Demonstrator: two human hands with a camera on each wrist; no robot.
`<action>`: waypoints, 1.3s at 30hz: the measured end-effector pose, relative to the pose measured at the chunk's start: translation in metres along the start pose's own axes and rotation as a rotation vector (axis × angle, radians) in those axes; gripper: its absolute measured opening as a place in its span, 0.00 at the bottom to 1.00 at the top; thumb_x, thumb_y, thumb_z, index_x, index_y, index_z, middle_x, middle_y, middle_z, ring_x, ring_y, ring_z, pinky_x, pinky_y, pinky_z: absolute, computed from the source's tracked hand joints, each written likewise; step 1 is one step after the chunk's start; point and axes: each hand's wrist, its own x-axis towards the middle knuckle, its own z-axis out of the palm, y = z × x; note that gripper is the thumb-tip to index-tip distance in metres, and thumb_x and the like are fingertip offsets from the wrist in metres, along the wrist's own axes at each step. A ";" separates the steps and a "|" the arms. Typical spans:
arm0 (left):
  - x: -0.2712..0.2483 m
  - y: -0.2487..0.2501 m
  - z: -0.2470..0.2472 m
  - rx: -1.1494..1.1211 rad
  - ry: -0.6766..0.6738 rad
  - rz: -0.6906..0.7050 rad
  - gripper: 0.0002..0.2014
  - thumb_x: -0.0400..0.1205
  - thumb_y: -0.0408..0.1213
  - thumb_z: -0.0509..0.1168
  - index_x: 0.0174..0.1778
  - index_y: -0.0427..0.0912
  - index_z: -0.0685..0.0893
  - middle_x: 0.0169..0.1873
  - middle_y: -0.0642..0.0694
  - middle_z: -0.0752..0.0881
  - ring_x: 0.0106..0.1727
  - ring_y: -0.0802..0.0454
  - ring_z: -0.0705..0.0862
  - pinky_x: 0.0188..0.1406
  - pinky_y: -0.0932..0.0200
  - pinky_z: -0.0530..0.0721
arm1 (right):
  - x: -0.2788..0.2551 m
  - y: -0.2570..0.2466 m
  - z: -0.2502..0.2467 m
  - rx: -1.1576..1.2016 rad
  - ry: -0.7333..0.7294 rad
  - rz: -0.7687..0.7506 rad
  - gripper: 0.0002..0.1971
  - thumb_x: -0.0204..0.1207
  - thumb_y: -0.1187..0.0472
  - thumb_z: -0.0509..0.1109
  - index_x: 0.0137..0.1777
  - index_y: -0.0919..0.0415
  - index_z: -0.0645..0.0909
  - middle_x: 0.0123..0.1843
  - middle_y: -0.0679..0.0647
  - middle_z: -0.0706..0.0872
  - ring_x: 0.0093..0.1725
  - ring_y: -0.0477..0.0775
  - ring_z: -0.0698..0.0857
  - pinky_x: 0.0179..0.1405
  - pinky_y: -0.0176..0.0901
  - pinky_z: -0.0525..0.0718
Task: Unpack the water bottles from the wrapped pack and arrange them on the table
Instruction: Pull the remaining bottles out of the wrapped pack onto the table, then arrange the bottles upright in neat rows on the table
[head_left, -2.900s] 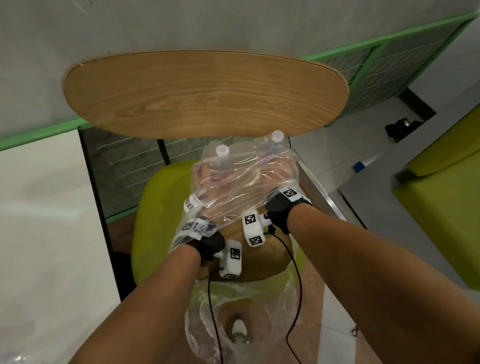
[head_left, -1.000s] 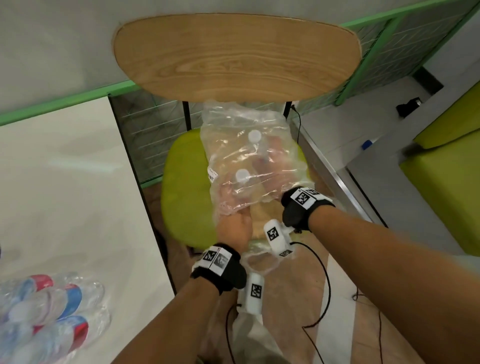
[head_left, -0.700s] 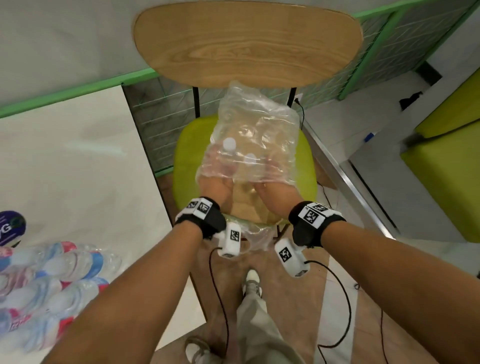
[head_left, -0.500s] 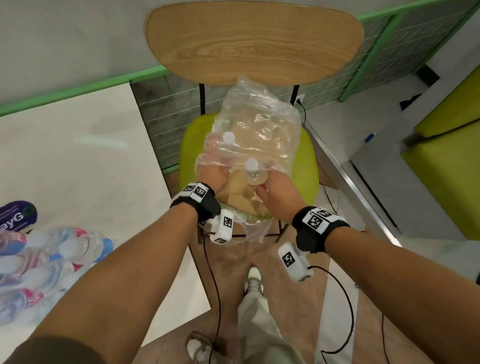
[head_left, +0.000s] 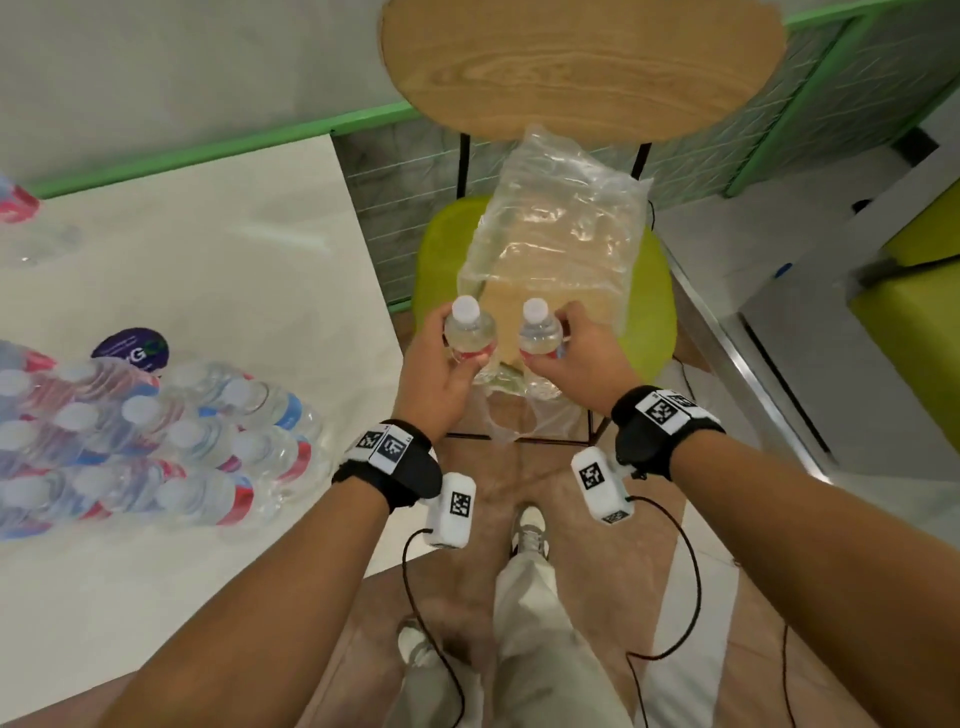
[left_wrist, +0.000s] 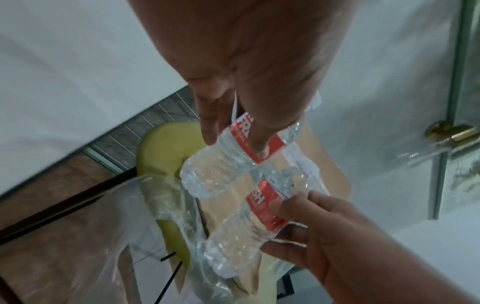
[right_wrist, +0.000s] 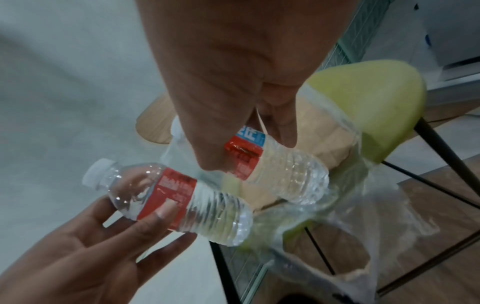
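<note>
My left hand (head_left: 457, 364) grips a small clear water bottle (head_left: 470, 335) with a white cap and red label, held upright. My right hand (head_left: 566, 353) grips a second such bottle (head_left: 540, 332) beside it. Both are just in front of the slack, clear plastic wrap (head_left: 556, 244), which lies on the chair with a cardboard base inside. The left wrist view shows the left bottle (left_wrist: 221, 164) above the right one (left_wrist: 249, 226). In the right wrist view, the right bottle (right_wrist: 285, 174) sits over the wrap and the left bottle (right_wrist: 182, 197) lies in the other hand (right_wrist: 91, 246).
The wrap rests on a chair with a green seat (head_left: 441, 244) and a wooden backrest (head_left: 582, 67). At the left is a white table (head_left: 208, 249) with several bottles (head_left: 156, 431) packed together and a purple disc (head_left: 130, 351). My legs stand below; a green seat (head_left: 919, 332) is at right.
Both hands were inside the wrap around the bottles. They have drawn back toward me, each with one bottle out of the wrap, which now lies collapsed on the chair.
</note>
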 end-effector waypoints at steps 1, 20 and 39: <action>-0.009 -0.003 -0.009 -0.001 0.048 -0.006 0.29 0.75 0.39 0.76 0.71 0.53 0.73 0.62 0.56 0.84 0.62 0.58 0.84 0.62 0.49 0.86 | -0.008 -0.007 0.008 0.014 0.004 -0.006 0.25 0.69 0.42 0.78 0.56 0.55 0.73 0.46 0.49 0.87 0.44 0.51 0.87 0.41 0.49 0.86; -0.180 -0.093 -0.090 -0.020 0.580 -0.222 0.27 0.78 0.42 0.74 0.71 0.52 0.71 0.67 0.49 0.78 0.67 0.47 0.81 0.59 0.42 0.87 | -0.074 -0.133 0.169 0.365 -0.112 -0.130 0.22 0.70 0.53 0.80 0.59 0.55 0.75 0.54 0.48 0.85 0.52 0.46 0.86 0.51 0.41 0.87; -0.162 -0.054 -0.131 0.048 0.486 -0.200 0.38 0.77 0.42 0.76 0.80 0.41 0.66 0.72 0.47 0.74 0.68 0.55 0.74 0.62 0.80 0.67 | -0.055 -0.190 0.112 0.018 -0.309 -0.289 0.37 0.68 0.47 0.80 0.75 0.48 0.69 0.69 0.50 0.80 0.67 0.47 0.78 0.64 0.43 0.79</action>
